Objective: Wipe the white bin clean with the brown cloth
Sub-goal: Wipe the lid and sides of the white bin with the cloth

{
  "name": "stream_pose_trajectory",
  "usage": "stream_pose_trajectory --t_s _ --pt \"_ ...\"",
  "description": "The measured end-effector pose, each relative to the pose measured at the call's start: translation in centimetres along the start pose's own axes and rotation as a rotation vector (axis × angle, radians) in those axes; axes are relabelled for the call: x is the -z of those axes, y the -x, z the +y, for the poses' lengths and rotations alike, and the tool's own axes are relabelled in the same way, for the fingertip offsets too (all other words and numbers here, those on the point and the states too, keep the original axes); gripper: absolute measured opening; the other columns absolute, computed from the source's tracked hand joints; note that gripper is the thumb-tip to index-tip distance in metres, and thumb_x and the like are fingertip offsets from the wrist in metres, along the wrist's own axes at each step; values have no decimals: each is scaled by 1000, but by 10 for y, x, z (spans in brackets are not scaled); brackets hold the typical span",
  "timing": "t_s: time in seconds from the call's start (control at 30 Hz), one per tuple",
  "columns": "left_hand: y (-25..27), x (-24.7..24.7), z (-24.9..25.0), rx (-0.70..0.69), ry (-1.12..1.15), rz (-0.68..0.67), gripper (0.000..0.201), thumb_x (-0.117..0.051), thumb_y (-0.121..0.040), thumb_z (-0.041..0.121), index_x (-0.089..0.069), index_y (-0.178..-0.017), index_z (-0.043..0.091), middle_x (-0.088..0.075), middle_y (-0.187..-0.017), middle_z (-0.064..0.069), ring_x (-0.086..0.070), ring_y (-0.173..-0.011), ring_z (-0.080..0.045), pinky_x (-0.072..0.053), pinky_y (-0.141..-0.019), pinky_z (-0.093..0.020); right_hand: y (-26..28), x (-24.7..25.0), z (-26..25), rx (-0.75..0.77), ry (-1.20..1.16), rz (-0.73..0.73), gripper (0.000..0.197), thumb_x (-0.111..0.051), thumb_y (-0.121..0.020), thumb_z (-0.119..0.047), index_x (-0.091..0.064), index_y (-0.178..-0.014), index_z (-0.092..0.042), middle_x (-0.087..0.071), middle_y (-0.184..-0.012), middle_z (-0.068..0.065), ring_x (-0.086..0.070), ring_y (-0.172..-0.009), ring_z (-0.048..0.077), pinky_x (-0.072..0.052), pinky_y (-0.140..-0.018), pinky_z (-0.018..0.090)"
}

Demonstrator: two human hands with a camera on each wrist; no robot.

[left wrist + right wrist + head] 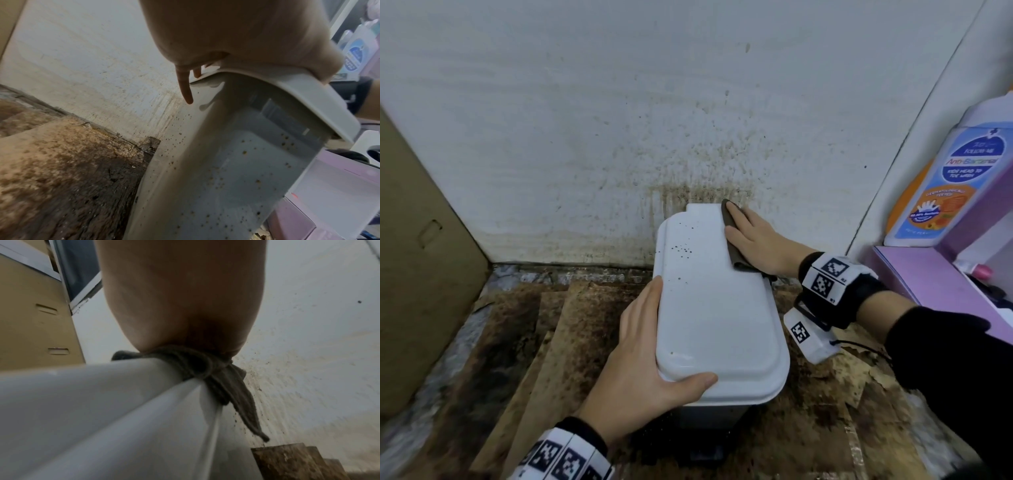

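Note:
The white bin (715,308) stands on the floor against the wall, lid closed, with dark specks on the lid's far left. My left hand (643,346) holds the lid's near-left corner, thumb on top and fingers along the left edge. The bin's speckled side (236,162) fills the left wrist view below my left hand (236,32). My right hand (753,240) lies flat on the brown cloth (734,246), pressing it onto the lid's far right. In the right wrist view the cloth (226,386) bunches under my right hand (185,296) and hangs over the lid's edge (102,402).
The white wall (688,137) behind the bin is spattered with brown stains. A cardboard box (421,257) leans at the left. Stained brown sheets (534,342) cover the floor. A purple shelf (928,281) with a wash bottle (945,171) stands close on the right.

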State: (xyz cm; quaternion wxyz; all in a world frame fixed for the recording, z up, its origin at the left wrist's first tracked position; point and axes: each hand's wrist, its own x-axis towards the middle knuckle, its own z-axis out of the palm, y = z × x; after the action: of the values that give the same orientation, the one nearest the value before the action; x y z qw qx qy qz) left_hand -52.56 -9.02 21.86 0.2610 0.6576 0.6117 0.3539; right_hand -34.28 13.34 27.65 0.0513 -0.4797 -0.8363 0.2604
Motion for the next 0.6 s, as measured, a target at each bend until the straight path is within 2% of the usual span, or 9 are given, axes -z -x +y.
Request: stream_pose_trajectory --t_s 0.07,0.17,0.3,0.4,0.47,0.53,0.6 --pt "0 0 1 3 2 1 130 -68 -61 84 8 -158 43 7 -161 34 9 -150 8 -20 -119 -35 19 -3 -5 6 -33 21 65 -26 -111 -41 2 -164 -18 4 -172 2 -2 -158 21 -8 -123 33" --pt "1 -1 1 4 3 7 130 -70 -61 82 7 -158 42 6 -162 33 8 -150 7 -20 -120 -36 50 -17 -12 11 -49 37 63 -26 -112 -36 3 -164 -15 12 -171 4 12 -159 24 -2 -126 36" --pt "1 -2 1 6 -17 21 130 -71 -61 82 5 -158 41 4 -162 32 3 -150 5 -23 -119 -35 99 -58 -17 38 -55 212 64 -26 -109 -41 -5 -164 -15 6 -172 13 6 -159 31 -6 -129 46" --pt "2 -3 2 4 -18 24 131 -71 -61 81 5 -159 40 3 -162 32 2 -150 5 -22 -117 -32 145 -79 -24 104 -7 274 68 -12 -104 -48 6 -164 -20 11 -172 3 15 -158 16 -4 -130 38" --pt "3 -4 3 2 -12 25 131 -70 -61 81 6 -159 40 3 -162 33 2 -150 5 -22 -116 -31 170 -87 -31 135 20 316 64 -12 -107 -43 11 -162 -23 15 -170 -7 21 -155 7 1 -128 29" --pt "3 -4 4 5 -3 21 131 -70 -61 82 6 -159 39 4 -162 33 2 -150 5 -22 -117 -31 183 -93 -35 142 47 331 62 -17 -109 -38 14 -161 -24 20 -168 -12 24 -154 6 8 -125 21" --pt "3 -4 4 8 9 18 132 -71 -61 82 6 -159 39 4 -162 32 2 -151 4 -21 -118 -33 188 -92 -37 127 38 315 62 -16 -110 -41 16 -161 -28 23 -167 -13 26 -153 4 7 -125 22"
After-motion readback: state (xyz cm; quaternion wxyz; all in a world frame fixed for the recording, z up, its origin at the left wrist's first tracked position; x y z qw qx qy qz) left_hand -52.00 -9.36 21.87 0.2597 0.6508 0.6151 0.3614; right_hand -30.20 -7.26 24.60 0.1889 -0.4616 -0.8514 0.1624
